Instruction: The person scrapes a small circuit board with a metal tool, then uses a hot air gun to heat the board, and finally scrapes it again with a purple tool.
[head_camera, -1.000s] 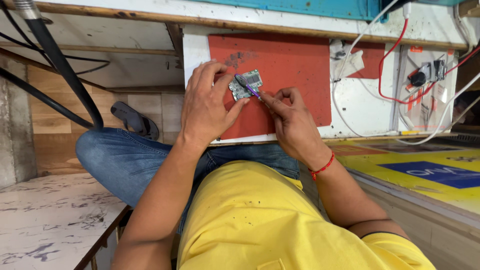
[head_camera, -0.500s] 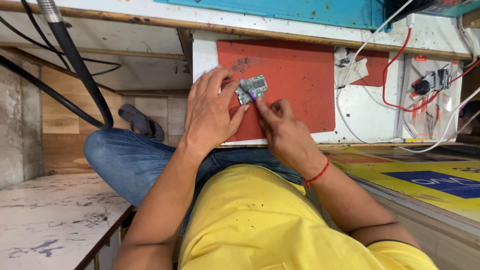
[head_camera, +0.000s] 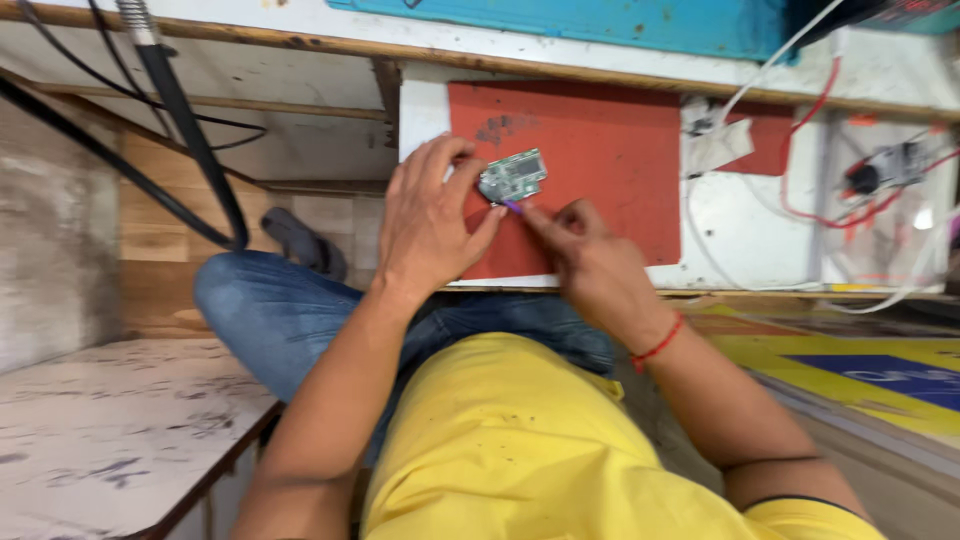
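Note:
A small green circuit board (head_camera: 513, 175) lies on a red mat (head_camera: 600, 160) on the white workbench. My left hand (head_camera: 430, 220) pinches the board's left edge with fingertips and thumb. My right hand (head_camera: 590, 255) grips a thin tool with a purple tip (head_camera: 512, 206), its point touching the board's lower edge. A red thread band circles my right wrist.
White bench (head_camera: 740, 240) with red and white wires and a small device (head_camera: 885, 170) at right. Black cables (head_camera: 190, 140) hang at left. A yellow and blue board (head_camera: 860, 370) lies lower right, a pale slab (head_camera: 110, 430) lower left. My jeans-clad knee (head_camera: 270, 300) sits under the bench.
The view has shifted slightly, so hands and board sit a little lower and right in the picture. My right hand has drawn closer to the board's lower edge. Both grips are unchanged.

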